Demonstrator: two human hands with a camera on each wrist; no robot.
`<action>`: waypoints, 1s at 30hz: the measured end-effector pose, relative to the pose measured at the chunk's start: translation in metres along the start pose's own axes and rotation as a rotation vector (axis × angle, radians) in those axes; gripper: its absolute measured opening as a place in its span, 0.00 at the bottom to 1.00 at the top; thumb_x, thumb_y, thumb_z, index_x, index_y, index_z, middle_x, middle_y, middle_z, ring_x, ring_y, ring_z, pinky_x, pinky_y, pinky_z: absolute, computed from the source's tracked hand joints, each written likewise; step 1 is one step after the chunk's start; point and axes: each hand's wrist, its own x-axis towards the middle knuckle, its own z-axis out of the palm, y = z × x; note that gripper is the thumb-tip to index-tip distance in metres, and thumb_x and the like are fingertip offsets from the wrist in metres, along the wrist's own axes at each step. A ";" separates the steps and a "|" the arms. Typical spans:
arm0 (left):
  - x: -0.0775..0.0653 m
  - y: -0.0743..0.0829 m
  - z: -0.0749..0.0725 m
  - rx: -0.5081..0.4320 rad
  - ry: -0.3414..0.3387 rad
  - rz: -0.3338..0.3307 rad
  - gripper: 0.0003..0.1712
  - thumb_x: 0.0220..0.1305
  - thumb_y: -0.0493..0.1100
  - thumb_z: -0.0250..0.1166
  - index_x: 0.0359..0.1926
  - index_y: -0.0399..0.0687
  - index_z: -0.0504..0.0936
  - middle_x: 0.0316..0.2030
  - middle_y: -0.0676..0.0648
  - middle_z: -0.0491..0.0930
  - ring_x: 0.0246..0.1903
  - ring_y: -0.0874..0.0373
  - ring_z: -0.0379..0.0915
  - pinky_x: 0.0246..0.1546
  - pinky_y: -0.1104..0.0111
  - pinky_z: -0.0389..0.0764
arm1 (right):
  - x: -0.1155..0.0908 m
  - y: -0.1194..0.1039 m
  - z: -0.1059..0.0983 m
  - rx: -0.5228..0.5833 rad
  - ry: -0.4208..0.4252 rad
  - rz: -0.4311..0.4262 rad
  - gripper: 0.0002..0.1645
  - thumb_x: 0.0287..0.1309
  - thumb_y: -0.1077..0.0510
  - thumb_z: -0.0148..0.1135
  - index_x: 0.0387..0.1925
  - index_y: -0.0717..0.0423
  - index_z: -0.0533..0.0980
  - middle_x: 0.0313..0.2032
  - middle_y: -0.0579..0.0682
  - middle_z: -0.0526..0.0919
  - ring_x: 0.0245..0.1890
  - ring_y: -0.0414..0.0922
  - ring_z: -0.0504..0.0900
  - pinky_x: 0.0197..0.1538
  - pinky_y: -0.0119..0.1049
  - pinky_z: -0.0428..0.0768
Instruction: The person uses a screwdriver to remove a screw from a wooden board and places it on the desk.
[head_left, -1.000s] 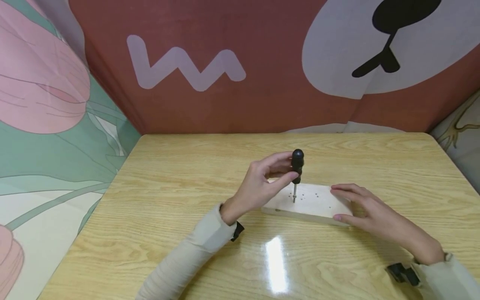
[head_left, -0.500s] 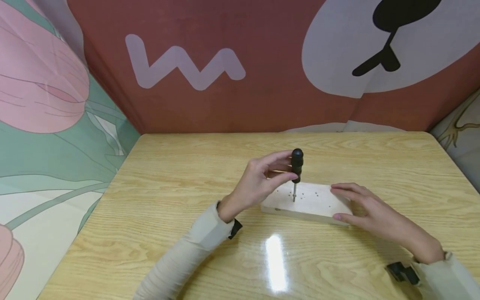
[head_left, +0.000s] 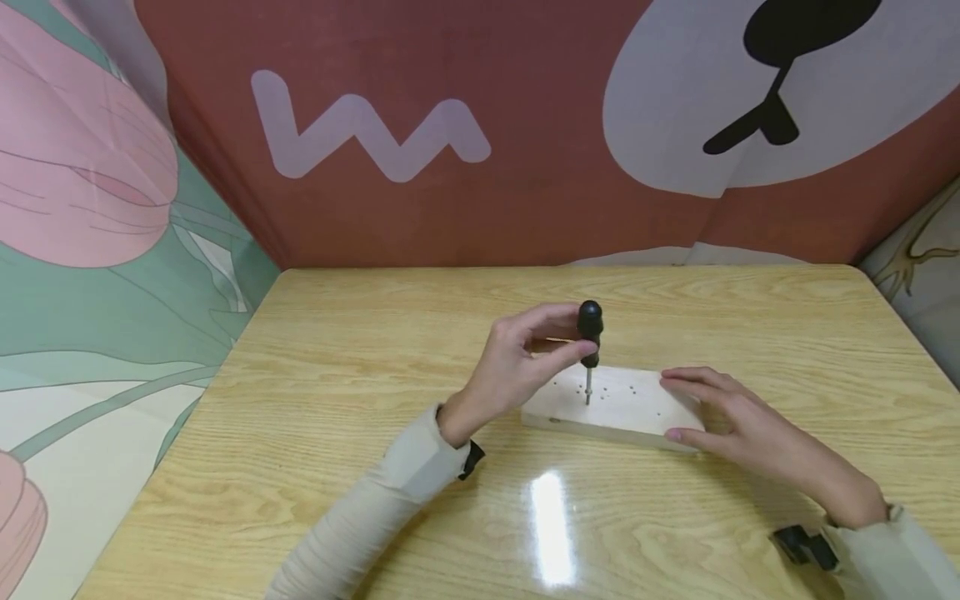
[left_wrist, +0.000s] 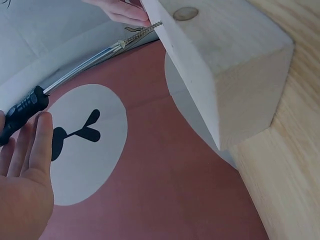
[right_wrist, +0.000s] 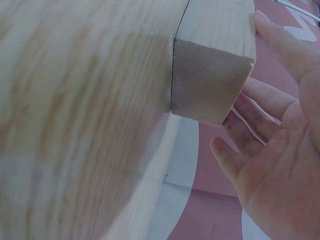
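Black screwdriver, pinched between the thumb and fingers of my left hand, near upright, I guess so it stays in line with the screw. My right hand grips the right end of the wooden block, thumb near side, fingers far side, probably to stop it twisting. Can't tell from over here how deep the screw tip sits. Block's flat on the tabletop, reddish cartoon wall behind.

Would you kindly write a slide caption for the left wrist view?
The left hand holds a screwdriver to a screw whose tip meets the block.
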 end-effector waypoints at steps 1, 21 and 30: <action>0.000 0.000 0.000 -0.018 -0.006 -0.006 0.20 0.60 0.28 0.68 0.54 0.30 0.79 0.44 0.32 0.85 0.41 0.49 0.87 0.41 0.66 0.88 | 0.000 0.000 0.000 -0.002 -0.003 0.004 0.35 0.54 0.49 0.74 0.63 0.54 0.74 0.63 0.53 0.73 0.63 0.55 0.70 0.56 0.28 0.68; 0.000 0.004 -0.004 -0.022 -0.063 -0.071 0.24 0.59 0.28 0.69 0.56 0.33 0.77 0.44 0.34 0.85 0.42 0.53 0.86 0.42 0.66 0.87 | -0.001 0.000 0.001 0.001 0.014 -0.005 0.35 0.53 0.50 0.74 0.62 0.53 0.75 0.63 0.53 0.74 0.61 0.53 0.70 0.55 0.17 0.62; 0.000 0.002 -0.002 -0.023 -0.018 -0.035 0.23 0.56 0.27 0.71 0.53 0.31 0.77 0.42 0.33 0.85 0.40 0.50 0.86 0.41 0.66 0.87 | -0.001 0.000 0.002 -0.018 0.030 -0.019 0.36 0.52 0.50 0.75 0.62 0.52 0.75 0.62 0.52 0.75 0.60 0.52 0.70 0.55 0.18 0.63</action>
